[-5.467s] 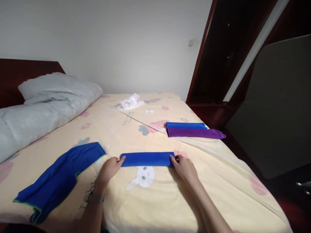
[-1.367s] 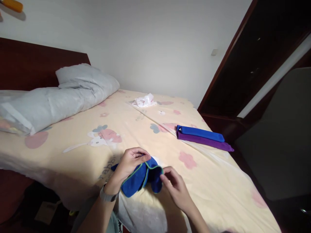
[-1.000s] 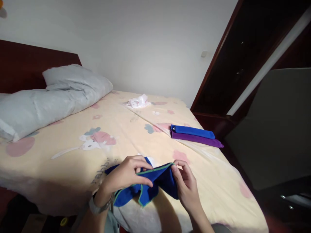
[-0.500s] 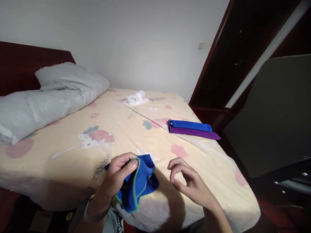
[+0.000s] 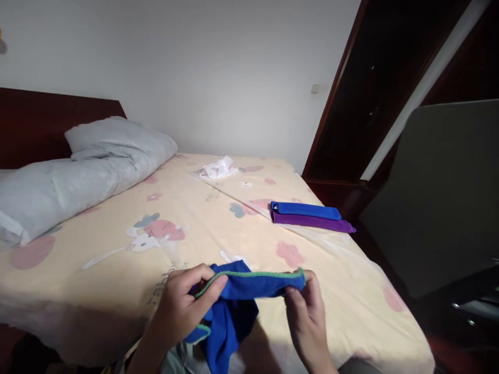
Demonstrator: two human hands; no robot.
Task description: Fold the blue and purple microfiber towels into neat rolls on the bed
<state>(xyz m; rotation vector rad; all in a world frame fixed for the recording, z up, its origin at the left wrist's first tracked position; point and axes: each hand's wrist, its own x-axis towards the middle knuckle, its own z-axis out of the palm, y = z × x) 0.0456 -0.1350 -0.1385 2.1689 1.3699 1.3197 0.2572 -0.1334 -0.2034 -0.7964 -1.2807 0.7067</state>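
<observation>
A blue cloth [image 5: 249,286] with green stitched edging is stretched between my two hands above the near side of the bed. My left hand [image 5: 191,298] grips its edge with the thumb on top. At the other end my right hand [image 5: 307,311] pinches a corner of the cloth between thumb and fingers. The rest of the cloth hangs in loose folds below my left hand. Farther off on the bed, a rolled blue cloth [image 5: 307,210] lies alongside a rolled purple cloth [image 5: 312,222].
The bed [image 5: 117,275] has a cream sheet printed with rabbits and flowers. A grey quilt [image 5: 97,166] is bunched at the left by the dark headboard [image 5: 58,119]. Near the wall lies a crumpled white plastic bag [image 5: 219,168]. A dark wardrobe [image 5: 362,93] stands at the right.
My right hand has gone from empty to holding a corner of the cloth. The cloth's edge is now pulled out straight between both hands. The view has tilted up slightly.
</observation>
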